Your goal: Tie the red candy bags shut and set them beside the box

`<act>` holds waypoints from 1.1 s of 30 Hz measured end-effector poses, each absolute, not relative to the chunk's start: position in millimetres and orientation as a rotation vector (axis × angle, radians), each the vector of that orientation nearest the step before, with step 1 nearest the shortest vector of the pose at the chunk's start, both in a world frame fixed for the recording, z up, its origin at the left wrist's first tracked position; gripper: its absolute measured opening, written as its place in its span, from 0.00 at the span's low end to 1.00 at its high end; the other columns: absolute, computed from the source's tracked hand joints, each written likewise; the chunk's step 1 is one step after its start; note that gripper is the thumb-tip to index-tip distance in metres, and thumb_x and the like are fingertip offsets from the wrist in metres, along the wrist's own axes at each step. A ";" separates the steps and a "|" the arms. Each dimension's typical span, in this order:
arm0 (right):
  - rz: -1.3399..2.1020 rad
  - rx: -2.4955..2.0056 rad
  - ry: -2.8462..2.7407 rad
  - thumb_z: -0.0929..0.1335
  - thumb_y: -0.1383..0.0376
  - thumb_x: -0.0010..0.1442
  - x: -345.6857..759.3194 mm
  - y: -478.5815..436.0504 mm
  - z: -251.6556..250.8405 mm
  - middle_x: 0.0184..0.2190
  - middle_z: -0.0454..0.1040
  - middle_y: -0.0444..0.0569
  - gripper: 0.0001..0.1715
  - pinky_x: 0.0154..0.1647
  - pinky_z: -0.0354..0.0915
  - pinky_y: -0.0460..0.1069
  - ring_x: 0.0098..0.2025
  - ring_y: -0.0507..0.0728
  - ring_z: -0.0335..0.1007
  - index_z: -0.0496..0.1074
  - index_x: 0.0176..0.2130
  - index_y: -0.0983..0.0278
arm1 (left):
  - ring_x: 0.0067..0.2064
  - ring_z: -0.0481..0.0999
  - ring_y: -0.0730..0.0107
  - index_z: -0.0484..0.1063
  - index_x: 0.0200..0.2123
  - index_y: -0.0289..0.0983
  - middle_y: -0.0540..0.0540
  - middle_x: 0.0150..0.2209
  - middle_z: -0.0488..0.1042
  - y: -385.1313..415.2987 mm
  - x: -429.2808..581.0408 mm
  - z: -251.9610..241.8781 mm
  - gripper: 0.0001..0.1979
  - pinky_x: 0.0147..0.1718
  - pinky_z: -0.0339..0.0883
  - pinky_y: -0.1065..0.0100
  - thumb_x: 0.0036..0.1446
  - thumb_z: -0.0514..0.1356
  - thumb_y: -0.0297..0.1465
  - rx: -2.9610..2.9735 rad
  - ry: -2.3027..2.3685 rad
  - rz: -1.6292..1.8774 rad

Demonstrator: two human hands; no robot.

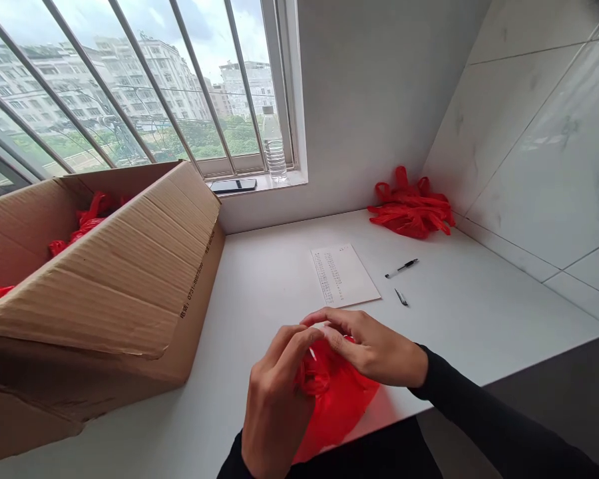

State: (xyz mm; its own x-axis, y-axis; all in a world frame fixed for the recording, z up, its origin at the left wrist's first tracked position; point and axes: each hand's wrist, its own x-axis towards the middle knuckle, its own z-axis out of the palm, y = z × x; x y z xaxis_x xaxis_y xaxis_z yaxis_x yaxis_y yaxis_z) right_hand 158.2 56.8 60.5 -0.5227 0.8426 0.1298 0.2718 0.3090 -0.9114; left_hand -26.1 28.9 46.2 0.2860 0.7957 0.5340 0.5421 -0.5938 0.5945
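head view: both hands pinch a crinkled red plastic bag [337, 399].

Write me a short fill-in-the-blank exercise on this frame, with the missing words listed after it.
1. Both the left hand and the right hand hold a red ____ bag.
2. The cardboard box lies to the person's ____.
3. The pen lies to the right of the printed ____.
4. The water bottle stands on the ____.

Missing words: plastic; left; sheet; windowsill
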 end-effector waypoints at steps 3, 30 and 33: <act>1.326 -0.933 -1.989 0.62 0.67 0.70 158.6 61.9 52.8 0.35 0.76 0.44 0.16 0.43 0.68 0.50 0.40 0.54 0.72 0.70 0.55 0.62 | 0.48 0.77 0.73 0.71 0.53 0.42 0.47 0.48 0.74 31.9 -23.6 30.8 0.23 0.44 0.71 0.76 0.60 0.54 0.15 2.358 1.263 1.392; 0.796 -1.349 -1.655 0.61 0.59 0.72 176.5 18.5 1.4 0.59 0.68 0.47 0.06 0.57 0.67 0.56 0.61 0.59 0.64 0.66 0.43 0.57 | 0.72 0.51 0.53 0.53 0.70 0.39 0.41 0.71 0.55 -1.7 -46.9 -30.9 0.29 0.68 0.51 0.49 0.67 0.54 0.29 2.451 1.385 0.930; 0.723 -1.199 -1.766 0.58 0.64 0.73 151.5 4.3 -18.4 0.63 0.65 0.48 0.16 0.65 0.61 0.56 0.65 0.57 0.60 0.59 0.59 0.56 | 0.73 0.48 0.54 0.47 0.71 0.37 0.41 0.72 0.52 -0.9 -27.2 -43.6 0.31 0.68 0.50 0.48 0.67 0.51 0.26 2.518 1.503 0.755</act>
